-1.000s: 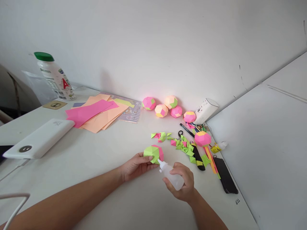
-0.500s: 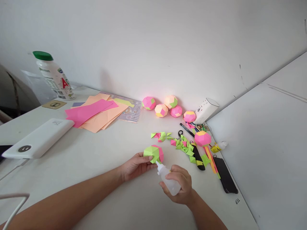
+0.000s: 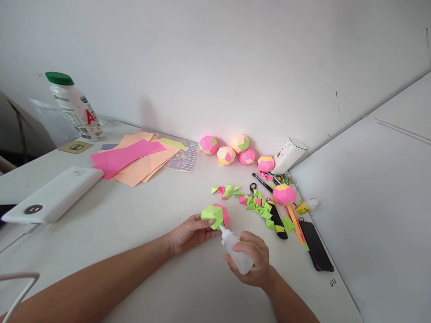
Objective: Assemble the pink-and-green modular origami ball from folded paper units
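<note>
Near the middle of the table, my left hand [image 3: 191, 232] grips a green and pink paper ball [image 3: 213, 216], its thumb on a green face. My right hand [image 3: 252, 260] is wrapped round a translucent white glue bottle [image 3: 237, 254] with a pointed nozzle. The bottle tilts up to the left, and its tip is at the ball's lower right edge; whether it touches cannot be made out. Beyond the hands lie small folded green and pink paper pieces [image 3: 256, 202]. A black-handled cutter or scissors [image 3: 277, 220] lies partly under them.
Several finished paper balls [image 3: 226, 155] line the wall. A white cup-like holder [image 3: 289, 152], a yellow bottle [image 3: 305, 206] and a black phone [image 3: 315, 246] are at the right. Leftward are paper sheets [image 3: 134, 163], a white power bank [image 3: 57, 193] and a green-capped bottle [image 3: 76, 110].
Almost nothing differs. Both hands, the paper ball and the glue bottle keep nearly the same place, with the nozzle still at the ball's edge.
</note>
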Available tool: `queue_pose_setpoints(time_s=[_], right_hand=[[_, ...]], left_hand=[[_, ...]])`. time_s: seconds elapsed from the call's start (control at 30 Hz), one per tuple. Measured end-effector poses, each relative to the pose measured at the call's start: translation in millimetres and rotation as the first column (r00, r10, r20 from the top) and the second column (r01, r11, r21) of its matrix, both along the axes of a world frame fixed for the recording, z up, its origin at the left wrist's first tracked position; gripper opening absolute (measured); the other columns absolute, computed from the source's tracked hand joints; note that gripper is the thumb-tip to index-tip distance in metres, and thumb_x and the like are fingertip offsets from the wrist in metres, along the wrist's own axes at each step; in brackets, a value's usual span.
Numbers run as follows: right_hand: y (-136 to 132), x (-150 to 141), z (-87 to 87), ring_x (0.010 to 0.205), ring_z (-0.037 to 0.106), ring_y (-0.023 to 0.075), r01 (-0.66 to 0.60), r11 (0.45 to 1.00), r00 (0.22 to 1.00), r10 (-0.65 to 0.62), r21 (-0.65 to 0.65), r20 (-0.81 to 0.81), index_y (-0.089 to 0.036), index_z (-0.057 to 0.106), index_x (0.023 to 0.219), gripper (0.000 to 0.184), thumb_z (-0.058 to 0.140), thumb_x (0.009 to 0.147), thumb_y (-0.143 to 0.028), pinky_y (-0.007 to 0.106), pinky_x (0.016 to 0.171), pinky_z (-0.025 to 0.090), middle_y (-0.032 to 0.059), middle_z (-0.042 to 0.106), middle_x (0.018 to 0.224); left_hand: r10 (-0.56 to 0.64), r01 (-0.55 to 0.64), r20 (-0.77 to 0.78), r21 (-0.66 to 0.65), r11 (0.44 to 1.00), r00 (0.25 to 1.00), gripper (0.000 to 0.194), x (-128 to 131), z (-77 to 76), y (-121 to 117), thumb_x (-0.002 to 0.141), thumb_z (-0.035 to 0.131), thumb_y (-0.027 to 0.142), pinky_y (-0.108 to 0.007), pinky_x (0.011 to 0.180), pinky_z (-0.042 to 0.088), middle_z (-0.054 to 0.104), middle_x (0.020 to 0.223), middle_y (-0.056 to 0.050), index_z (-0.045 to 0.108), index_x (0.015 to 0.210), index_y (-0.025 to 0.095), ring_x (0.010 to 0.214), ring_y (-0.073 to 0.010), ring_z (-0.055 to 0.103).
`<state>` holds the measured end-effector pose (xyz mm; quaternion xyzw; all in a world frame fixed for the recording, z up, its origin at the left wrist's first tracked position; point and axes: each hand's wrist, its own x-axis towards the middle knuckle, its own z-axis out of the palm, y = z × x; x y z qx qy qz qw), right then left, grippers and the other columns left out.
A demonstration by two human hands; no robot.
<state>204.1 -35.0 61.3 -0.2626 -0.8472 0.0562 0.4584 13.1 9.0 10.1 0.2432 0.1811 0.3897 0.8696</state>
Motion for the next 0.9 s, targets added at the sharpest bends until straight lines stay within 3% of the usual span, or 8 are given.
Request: queue_pose_setpoints(time_s=[0.9], right_hand=[[-0.8, 1.1, 0.9, 0.044, 0.035, 0.0126, 0.027, 1.000, 0.999, -0.028, 0.009, 0.019, -0.024, 0.050, 0.093, 0.022, 0.059, 0.075, -0.016, 0.025, 0.041, 0.029, -0.0048, 0.044, 0.055]], left_hand=[[0.000, 0.000, -0.021, 0.000, 1.000, 1.000, 0.018, -0.7, 0.9, -0.4, 0.079, 0.067, 0.019, -0.038, 0.098, 0.044, 0.068, 0.104, -0.013, 0.069, 0.095, 0.011, 0.103, -0.0249, 0.061]])
